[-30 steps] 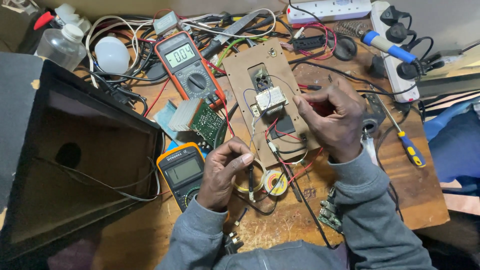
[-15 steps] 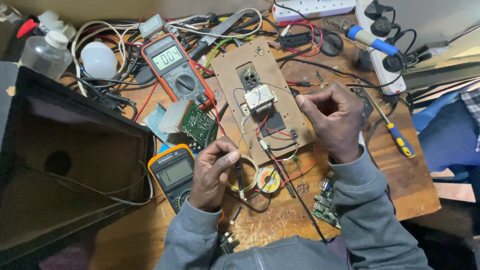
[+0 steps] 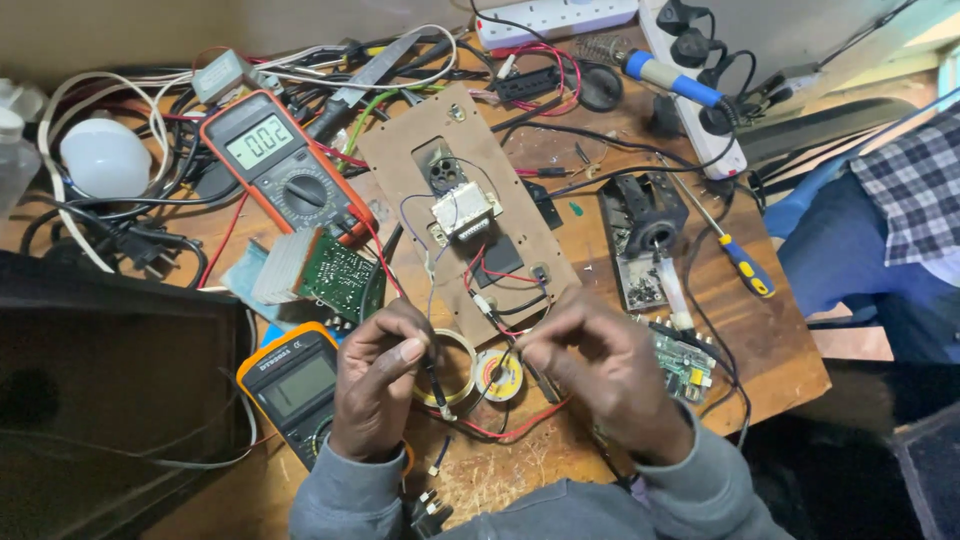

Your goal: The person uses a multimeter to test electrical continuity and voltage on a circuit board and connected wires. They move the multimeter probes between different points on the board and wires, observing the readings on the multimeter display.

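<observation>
My left hand [image 3: 378, 385] pinches a black probe [image 3: 434, 378] that points down over a ring of yellowish tape [image 3: 462, 345]. My right hand [image 3: 610, 372] is closed on a thin wire at the lower edge of a brown board [image 3: 400, 160]. That board carries a small white transformer [image 3: 465, 210] and red and black wires. A solder spool [image 3: 499, 375] lies between the two hands. A yellow multimeter [image 3: 295, 385] sits just left of my left hand.
A red multimeter [image 3: 275, 165] lies at the upper left beside a green circuit board [image 3: 340, 275]. A white bulb [image 3: 105, 158], a power strip [image 3: 700, 80], a blue-yellow screwdriver [image 3: 745, 265] and tangled cables crowd the wooden bench. A dark box [image 3: 110, 390] fills the left. Another person's checked sleeve [image 3: 910, 190] is at right.
My right hand came down from the middle of the board to its lower edge, close to my left hand. The view has shifted, so the bench sits higher in frame.
</observation>
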